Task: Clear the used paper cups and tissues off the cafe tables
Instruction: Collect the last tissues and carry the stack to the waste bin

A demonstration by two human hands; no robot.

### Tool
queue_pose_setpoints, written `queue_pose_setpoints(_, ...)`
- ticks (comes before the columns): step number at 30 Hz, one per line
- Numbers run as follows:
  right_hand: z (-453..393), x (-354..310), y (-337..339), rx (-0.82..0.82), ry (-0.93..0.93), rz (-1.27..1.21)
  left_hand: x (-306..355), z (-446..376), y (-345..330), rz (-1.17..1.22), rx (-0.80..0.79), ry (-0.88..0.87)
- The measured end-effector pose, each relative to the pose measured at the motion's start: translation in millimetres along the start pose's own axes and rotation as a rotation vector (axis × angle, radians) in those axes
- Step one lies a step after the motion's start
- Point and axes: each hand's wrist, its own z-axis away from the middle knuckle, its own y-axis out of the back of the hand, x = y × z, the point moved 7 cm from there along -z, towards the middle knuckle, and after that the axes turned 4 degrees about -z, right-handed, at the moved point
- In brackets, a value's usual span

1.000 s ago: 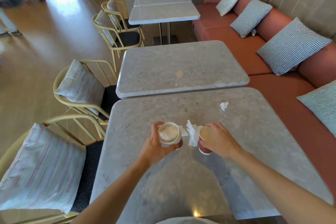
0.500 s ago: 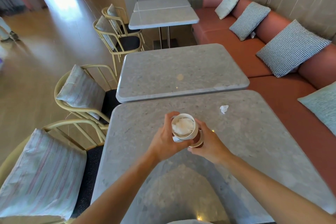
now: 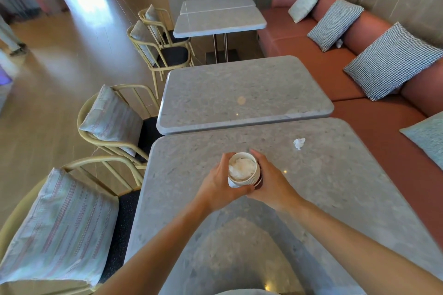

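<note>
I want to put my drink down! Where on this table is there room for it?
The near table is bare along its left side beside the chairs, and on the right between the hands and the couch. It's crowded in the middle, where the left hand and right hand hold the stacked cups. A crumpled tissue sits at the far right.

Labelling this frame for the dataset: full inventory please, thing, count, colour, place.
paper cups: two nested, white over red, held above near table
tissue in cup: one, white
crumpled tissue: one, white, near table, far right
tables: four, grey stone, in a row
chairs: four, yellow frames, striped cushions, left
bench: one, red, right
pillows: four, two checked, two pale
left hand: grips cups
right hand: grips cups
</note>
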Motion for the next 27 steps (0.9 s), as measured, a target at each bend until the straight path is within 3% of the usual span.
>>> queue_pose_setpoints(9, -10, -5, -5, 0.017, 0.016, -0.01, -9, -6, 7, 0.028, -0.003, 0.007)
queue_pose_setpoints(16, -16, -7, -4, 0.085, 0.063, 0.01, -19, -8, 2, 0.061, -0.002, 0.129)
queue_pose_setpoints(21, -18, -17, -9, 0.184, 0.104, 0.031, -21, -7, -1, 0.164, 0.077, 0.208)
queue_pose_setpoints(27, -34, -8, -13, 0.138, 0.068, -0.069, -28, -15, 0, 0.286, 0.133, 0.251)
